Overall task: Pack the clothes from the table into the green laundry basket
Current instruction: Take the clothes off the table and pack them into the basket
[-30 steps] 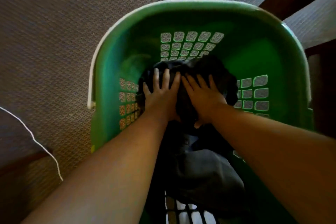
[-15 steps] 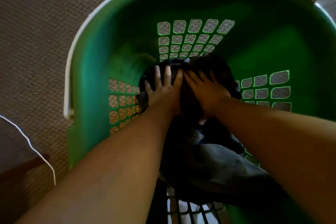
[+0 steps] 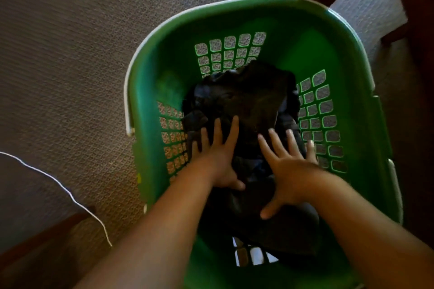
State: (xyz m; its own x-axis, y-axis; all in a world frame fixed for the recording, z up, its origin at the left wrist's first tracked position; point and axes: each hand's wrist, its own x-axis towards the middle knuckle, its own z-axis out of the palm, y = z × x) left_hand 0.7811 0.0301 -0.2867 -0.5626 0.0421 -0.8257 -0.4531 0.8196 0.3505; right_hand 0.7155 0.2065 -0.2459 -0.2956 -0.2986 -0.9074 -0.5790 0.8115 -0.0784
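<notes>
Left hand (image 3: 217, 159) and right hand (image 3: 287, 171), fingers spread and grasping nothing, lie flat on dark clothes (image 3: 246, 101) inside the green basket (image 3: 333, 58).

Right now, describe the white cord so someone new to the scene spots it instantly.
Start at the green laundry basket on the grey carpet. Left of it, a thin white cord snakes across the carpet from the picture's left edge toward the bottom. It is the only bright, thread-thin line there, and it does not touch the basket.
</notes>
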